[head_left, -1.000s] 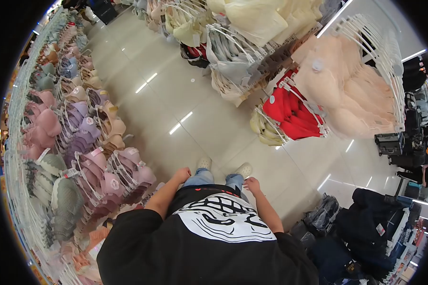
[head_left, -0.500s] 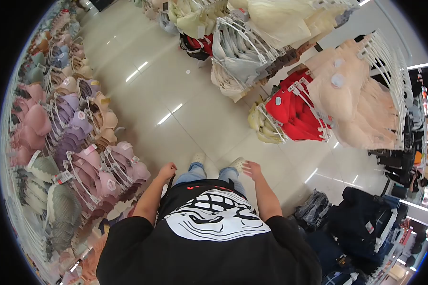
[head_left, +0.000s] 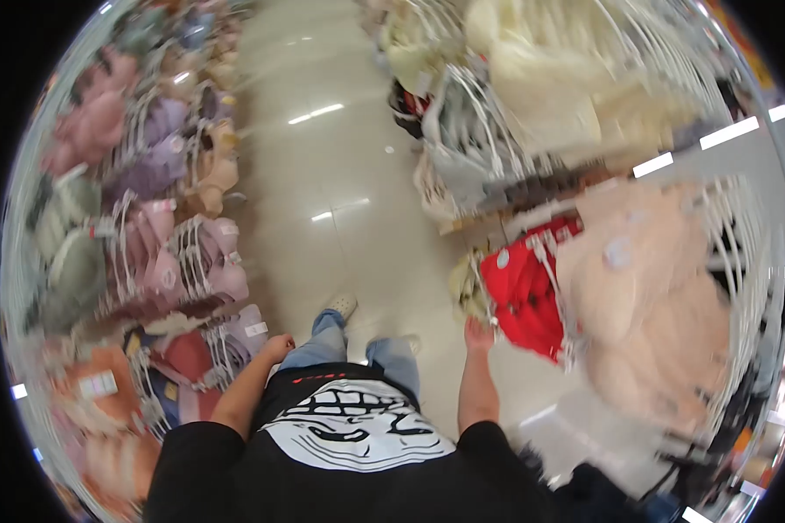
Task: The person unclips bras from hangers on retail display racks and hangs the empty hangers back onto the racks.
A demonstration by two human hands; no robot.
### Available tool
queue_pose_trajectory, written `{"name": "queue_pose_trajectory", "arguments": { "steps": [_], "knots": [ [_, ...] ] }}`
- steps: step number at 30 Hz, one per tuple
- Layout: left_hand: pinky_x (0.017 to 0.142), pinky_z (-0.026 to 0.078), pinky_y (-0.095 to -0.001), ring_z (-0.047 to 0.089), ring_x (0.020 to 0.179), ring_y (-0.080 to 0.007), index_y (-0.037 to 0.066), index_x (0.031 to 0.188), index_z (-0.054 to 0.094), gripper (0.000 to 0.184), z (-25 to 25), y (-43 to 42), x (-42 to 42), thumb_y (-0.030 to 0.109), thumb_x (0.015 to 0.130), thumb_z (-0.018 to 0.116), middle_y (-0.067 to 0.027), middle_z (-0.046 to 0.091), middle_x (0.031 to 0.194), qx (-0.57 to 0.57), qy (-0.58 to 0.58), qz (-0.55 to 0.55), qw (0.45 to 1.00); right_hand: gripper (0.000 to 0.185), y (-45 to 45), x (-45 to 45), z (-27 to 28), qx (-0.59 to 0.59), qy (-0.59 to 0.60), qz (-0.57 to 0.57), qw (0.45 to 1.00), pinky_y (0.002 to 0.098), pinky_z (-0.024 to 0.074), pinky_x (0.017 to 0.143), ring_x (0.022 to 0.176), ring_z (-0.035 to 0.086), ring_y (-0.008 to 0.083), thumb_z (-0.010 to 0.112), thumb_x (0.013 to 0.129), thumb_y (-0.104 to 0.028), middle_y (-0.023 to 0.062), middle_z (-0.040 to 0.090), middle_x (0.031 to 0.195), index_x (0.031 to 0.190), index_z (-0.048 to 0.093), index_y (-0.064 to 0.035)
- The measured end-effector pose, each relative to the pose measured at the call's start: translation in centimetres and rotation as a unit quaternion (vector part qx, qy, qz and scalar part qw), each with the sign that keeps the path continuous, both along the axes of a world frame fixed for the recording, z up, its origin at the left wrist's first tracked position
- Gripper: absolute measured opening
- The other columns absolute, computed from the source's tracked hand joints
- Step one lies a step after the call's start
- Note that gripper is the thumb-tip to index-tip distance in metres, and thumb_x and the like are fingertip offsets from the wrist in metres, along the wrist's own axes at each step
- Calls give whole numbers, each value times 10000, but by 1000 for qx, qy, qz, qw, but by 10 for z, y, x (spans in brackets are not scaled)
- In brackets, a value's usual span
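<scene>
My left hand (head_left: pixel 279 347) hangs at my left side with its fingers curled in, beside the dark edge of my black printed shirt (head_left: pixel 349 427). Whatever is inside the fingers, if anything, does not show. My right hand (head_left: pixel 478 333) is held out ahead on the right, its fingers smeared by motion. It overlaps the lower edge of a group of pale yellow bras (head_left: pixel 469 288) and lies left of the red bras (head_left: pixel 522 292); whether it touches them I cannot tell.
Racks of lilac bras (head_left: pixel 153 170) and pink bras (head_left: pixel 148 253) line the left side. Cream bras (head_left: pixel 541 78), grey bras (head_left: pixel 467 131) and peach bras (head_left: pixel 637 288) hang on white hangers at right. A glossy tiled floor (head_left: pixel 323 166) runs between them.
I have stepped forward and the view has turned. The right-hand racks are nearer, and my right hand, open before, is now beside the pale yellow and red bras. My left hand stays low.
</scene>
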State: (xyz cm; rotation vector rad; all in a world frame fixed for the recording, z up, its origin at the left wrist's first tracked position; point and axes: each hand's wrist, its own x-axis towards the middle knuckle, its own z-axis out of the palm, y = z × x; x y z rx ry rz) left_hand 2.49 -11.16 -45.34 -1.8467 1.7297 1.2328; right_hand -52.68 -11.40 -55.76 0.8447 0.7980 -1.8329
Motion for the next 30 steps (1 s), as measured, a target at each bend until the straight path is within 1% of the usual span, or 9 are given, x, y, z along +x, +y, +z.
{"name": "queue_pose_trajectory", "arguments": {
  "steps": [1, 4, 6, 9, 13, 15, 19, 22, 30],
  "knots": [
    [705, 461, -388, 594, 803, -291, 91, 848, 618, 203, 4, 7, -8, 225, 719, 538, -139, 625, 837, -7, -5, 1, 1000, 650, 4, -13, -18, -21, -53, -14, 998, 484, 266, 1004, 1267, 256, 278, 491, 808, -310, 113, 222, 1391, 1334, 186, -83],
    [715, 460, -395, 592, 814, -299, 94, 843, 621, 206, 9, 25, -12, 234, 715, 540, -146, 622, 850, -31, -23, -5, 999, 566, -4, -11, 2, 0, 15, -58, 998, 482, 321, 967, 1178, 394, 307, 484, 821, -331, 115, 386, 1298, 1281, 292, -62],
    [719, 459, -395, 592, 823, -297, 98, 837, 625, 212, 8, 38, -15, 245, 709, 541, -149, 621, 856, -43, -21, 2, 999, 471, -15, -12, 25, 43, -36, -88, 995, 469, 369, 934, 1127, 448, 312, 474, 832, -311, 122, 474, 1215, 1198, 394, -25],
    [728, 457, -397, 590, 845, -300, 99, 842, 632, 225, 19, 40, -26, 253, 707, 540, -157, 619, 872, -3, -35, 43, 998, 404, -9, -30, -7, 37, -23, -56, 997, 452, 400, 911, 1124, 452, 311, 427, 857, -260, 138, 481, 1204, 1162, 422, 5],
    [737, 457, -398, 583, 872, -308, 107, 870, 638, 253, 20, 25, -31, 266, 698, 542, -156, 617, 903, 12, -41, -20, 999, 393, -2, -23, 25, 40, -41, -52, 997, 435, 403, 920, 1144, 433, 313, 322, 887, -213, 160, 432, 1251, 1193, 387, 25],
    [741, 458, -399, 579, 880, -310, 113, 885, 639, 265, 9, 15, -31, 270, 695, 544, -153, 616, 915, 1, -37, -26, 999, 385, 3, -17, 27, 58, 20, -44, 997, 426, 403, 926, 1149, 428, 310, 309, 885, -212, 165, 444, 1234, 1158, 407, 41],
    [738, 459, -402, 580, 872, -310, 119, 889, 637, 263, -1, -10, -21, 270, 697, 539, -145, 618, 916, -11, -19, -78, 997, 365, 8, -12, 14, 92, 25, -76, 993, 417, 411, 931, 1123, 444, 310, 319, 877, -158, 182, 477, 1167, 1153, 392, 69],
    [735, 459, -401, 583, 859, -306, 120, 886, 635, 250, 1, -29, -16, 256, 704, 532, -139, 621, 906, -13, -8, -101, 995, 340, 24, -9, -13, 6, 47, -39, 998, 422, 415, 932, 1092, 462, 308, 319, 880, -134, 180, 481, 1145, 1136, 402, 74],
    [724, 459, -397, 590, 822, -291, 105, 895, 616, 233, 1, -98, -13, 227, 727, 509, -131, 627, 872, -13, 106, -100, 989, 341, 22, 74, 48, 1, 104, 36, 994, 461, 393, 942, 1062, 465, 348, 374, 901, -206, 203, 458, 1136, 1147, 368, 31]
  ]
}}
